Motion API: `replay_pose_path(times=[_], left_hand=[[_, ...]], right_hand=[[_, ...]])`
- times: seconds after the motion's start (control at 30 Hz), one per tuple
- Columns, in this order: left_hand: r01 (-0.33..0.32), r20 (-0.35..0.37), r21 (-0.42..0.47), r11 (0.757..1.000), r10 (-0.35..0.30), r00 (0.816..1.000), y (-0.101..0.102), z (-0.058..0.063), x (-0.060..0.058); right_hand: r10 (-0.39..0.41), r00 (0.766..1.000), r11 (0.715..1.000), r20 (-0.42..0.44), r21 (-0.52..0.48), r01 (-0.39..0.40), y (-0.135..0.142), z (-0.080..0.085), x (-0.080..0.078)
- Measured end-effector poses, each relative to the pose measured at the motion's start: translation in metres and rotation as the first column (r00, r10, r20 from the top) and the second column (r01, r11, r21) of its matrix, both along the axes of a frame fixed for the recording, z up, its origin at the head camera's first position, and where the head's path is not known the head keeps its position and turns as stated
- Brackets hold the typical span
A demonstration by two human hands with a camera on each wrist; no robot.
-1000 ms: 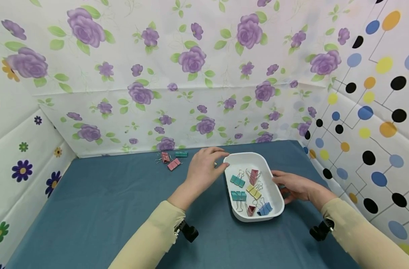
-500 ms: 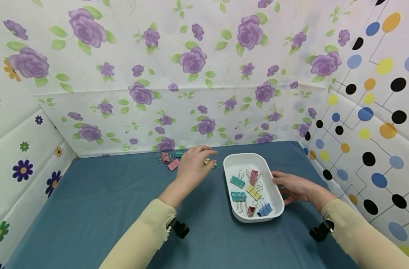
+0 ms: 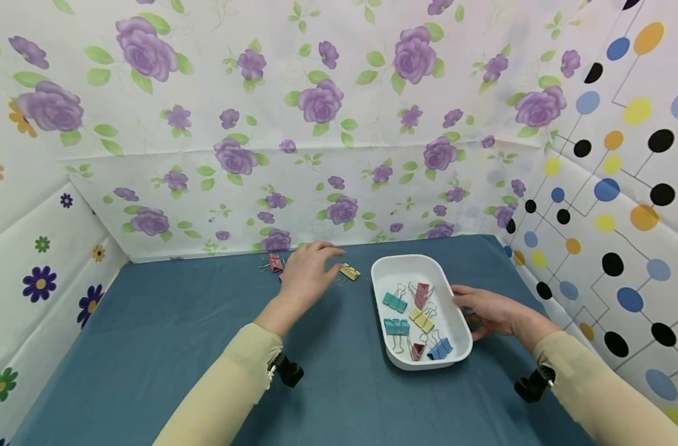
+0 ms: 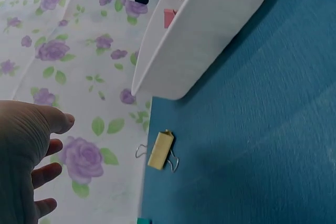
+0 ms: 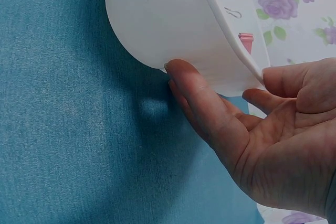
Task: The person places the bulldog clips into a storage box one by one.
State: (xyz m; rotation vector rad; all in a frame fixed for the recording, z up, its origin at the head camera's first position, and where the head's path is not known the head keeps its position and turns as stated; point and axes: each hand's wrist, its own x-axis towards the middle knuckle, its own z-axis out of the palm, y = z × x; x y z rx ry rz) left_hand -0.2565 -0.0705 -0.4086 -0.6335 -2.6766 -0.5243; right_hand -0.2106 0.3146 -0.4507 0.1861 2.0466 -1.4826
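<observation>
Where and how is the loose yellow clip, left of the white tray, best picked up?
Probably pinch the yellow clip from above, by its body's two short ends. Its wire loops splay out from both long sides, so a pinch there would likely meet wire. The left hand, close beside it, seems best placed.
</observation>
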Motion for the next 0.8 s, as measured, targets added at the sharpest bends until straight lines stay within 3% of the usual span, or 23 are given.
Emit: replay_pose_path(times=[0.8], left_hand=[[-0.074,0.115,-0.027,0.997,0.077,0.99,-0.002,-0.014,-0.02]], right_hand=[[0.002,1.0,1.0,0.001,-0.006,-0.002,0.001,-0.001,0.0]])
